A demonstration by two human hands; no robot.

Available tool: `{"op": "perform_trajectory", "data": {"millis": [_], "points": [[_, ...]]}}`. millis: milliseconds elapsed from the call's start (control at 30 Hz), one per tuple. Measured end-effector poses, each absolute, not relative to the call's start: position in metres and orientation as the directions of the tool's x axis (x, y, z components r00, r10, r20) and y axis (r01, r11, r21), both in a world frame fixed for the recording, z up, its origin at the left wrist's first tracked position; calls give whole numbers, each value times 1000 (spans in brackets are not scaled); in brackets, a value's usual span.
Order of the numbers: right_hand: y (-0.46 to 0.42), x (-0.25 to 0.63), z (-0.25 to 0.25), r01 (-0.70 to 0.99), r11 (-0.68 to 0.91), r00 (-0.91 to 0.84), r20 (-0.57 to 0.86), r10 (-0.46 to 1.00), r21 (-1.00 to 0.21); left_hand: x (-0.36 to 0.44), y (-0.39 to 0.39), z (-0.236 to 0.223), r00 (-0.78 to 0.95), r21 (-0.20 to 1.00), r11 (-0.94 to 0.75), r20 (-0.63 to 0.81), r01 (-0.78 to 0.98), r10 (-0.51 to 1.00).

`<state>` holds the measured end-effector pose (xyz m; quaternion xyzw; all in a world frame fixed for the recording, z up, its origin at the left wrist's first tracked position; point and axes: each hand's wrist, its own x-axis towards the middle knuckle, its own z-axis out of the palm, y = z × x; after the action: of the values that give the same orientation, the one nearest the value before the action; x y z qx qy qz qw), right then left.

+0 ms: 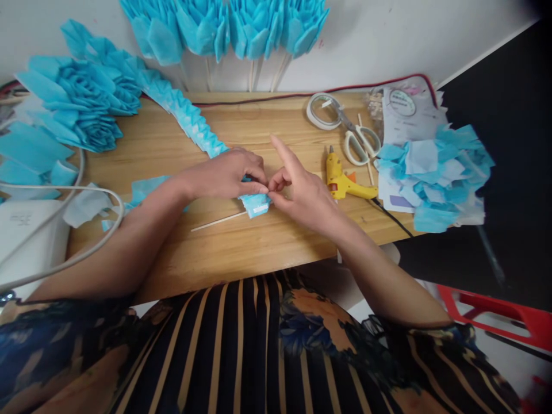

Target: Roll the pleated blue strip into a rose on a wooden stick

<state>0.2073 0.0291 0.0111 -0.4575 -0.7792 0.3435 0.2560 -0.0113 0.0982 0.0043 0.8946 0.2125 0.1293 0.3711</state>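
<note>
A long strip of folded, pleated blue paper runs down the wooden table to my hands. My left hand covers part of it, thumb and fingers pinched on the strip near its end. Against that pinch, my right hand presses its thumb and a finger together at the strip's edge, while its index finger points up. Below the hands the strip's end shows, with a small whitish patch. A thin wooden stick lies by this end, its right tip meeting the paper.
Blue paper flowers on sticks stand along the wall, and more blue flowers lie left. Rightward are a yellow glue gun, scissors, a tape roll and loose blue paper pieces. A white cable loops over my left forearm.
</note>
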Motion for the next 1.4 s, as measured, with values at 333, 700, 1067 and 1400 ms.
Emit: {"op": "perform_trajectory", "data": {"millis": [333,700,1067,1400], "points": [[25,222,5,393,183,-388,18,921,-901,-12,94,10,785,806,-517,110,289,610],[22,214,-6,272,41,-428,-83,900,-962,-12,96,9,776,820,-512,141,257,614],[15,219,16,402,105,-268,-7,964,-910,-13,97,7,781,851,-470,124,233,612],[27,206,-2,268,1,-283,-77,956,-963,-8,91,10,723,884,-394,100,251,684]]}}
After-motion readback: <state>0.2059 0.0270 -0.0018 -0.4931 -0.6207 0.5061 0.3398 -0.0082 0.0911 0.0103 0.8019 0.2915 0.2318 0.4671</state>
